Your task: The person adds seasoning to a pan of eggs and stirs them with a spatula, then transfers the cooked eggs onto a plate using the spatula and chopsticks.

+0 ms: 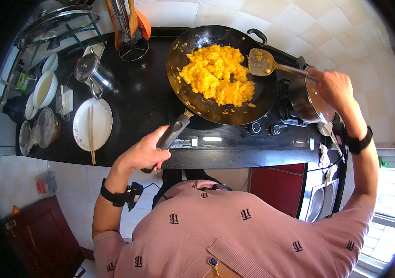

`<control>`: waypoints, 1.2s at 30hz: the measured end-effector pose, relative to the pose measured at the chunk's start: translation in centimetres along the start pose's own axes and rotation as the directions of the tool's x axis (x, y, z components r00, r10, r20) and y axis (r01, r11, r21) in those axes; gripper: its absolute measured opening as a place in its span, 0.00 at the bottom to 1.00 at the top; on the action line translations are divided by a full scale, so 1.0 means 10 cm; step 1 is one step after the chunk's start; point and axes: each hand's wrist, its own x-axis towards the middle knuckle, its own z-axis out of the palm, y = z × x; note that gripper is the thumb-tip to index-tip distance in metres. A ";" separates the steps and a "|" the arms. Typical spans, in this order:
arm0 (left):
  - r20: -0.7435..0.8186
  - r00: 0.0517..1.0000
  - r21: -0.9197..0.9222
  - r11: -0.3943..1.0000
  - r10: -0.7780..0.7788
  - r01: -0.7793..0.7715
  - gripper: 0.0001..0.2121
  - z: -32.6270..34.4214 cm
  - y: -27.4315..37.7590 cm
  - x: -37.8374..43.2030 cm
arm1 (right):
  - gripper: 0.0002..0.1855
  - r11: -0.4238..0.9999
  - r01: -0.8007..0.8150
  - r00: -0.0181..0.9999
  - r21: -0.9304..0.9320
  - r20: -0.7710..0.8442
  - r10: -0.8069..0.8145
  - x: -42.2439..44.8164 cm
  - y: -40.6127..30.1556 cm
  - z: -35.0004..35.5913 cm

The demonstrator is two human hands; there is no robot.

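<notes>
My left hand grips the black handle of a dark wok on the stove. In the wok lies a mound of yellow scrambled egg, with small bits stuck on the wall around it. My right hand is closed on the handle of a metal wok spatula. The spatula's blade is over the right part of the wok, beside the egg, and carries a few yellow bits.
Right of the wok stands a metal pot. At left are an oval white plate with chopsticks, a lidded steel pitcher, white bowls and a rack of lids. A utensil stand is behind.
</notes>
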 end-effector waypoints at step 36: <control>0.011 1.000 -0.040 0.999 0.022 -0.022 0.33 -0.12 -0.03 0.08 | 0.10 0.956 0.233 0.969 0.177 0.045 -0.245 0.31 -0.18 -0.03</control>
